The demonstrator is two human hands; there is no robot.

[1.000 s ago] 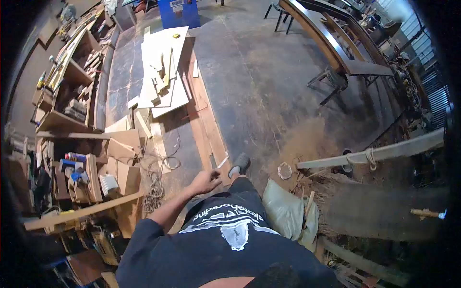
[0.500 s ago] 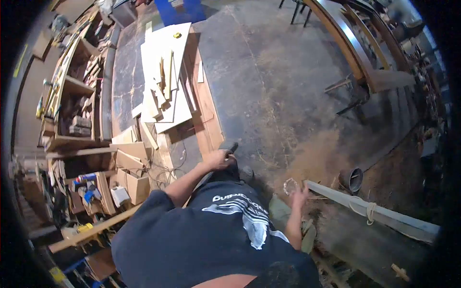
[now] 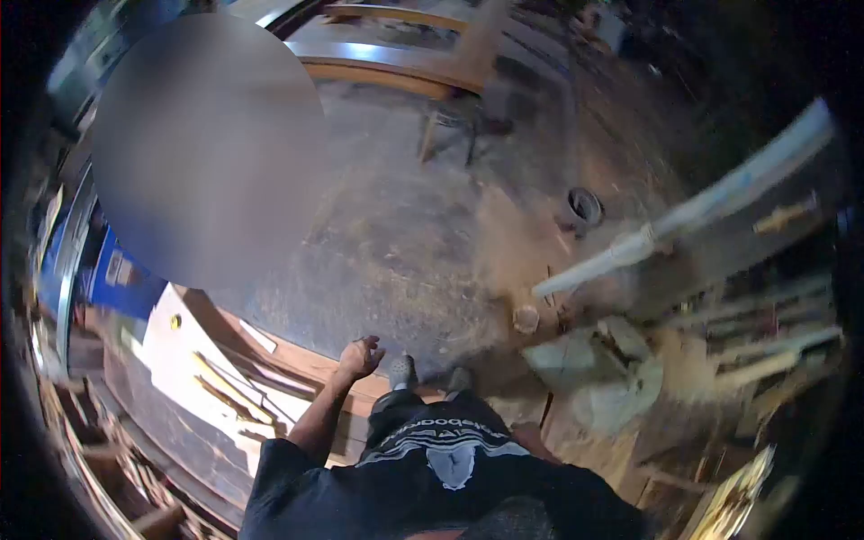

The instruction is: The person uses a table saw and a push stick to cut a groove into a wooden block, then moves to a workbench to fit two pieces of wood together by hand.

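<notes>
Loose left hand [image 3: 362, 356], bucket [image 3: 572, 216] well apart

On the dusty floor [image 3: 387, 216], brown planks [image 3: 310, 361] run beside a pale sheet [image 3: 171, 346]; a bucket [image 3: 585, 207] sits well apart from the sheet.

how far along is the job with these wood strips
Done: several strips already lie grouped on the white sheet, beside the brown boards on the floor.
In hand: nothing shows in the left hand; the right hand can't be made out.
Left: the strips look loose, so any fixing probably remains, but how much can't be told.
</notes>
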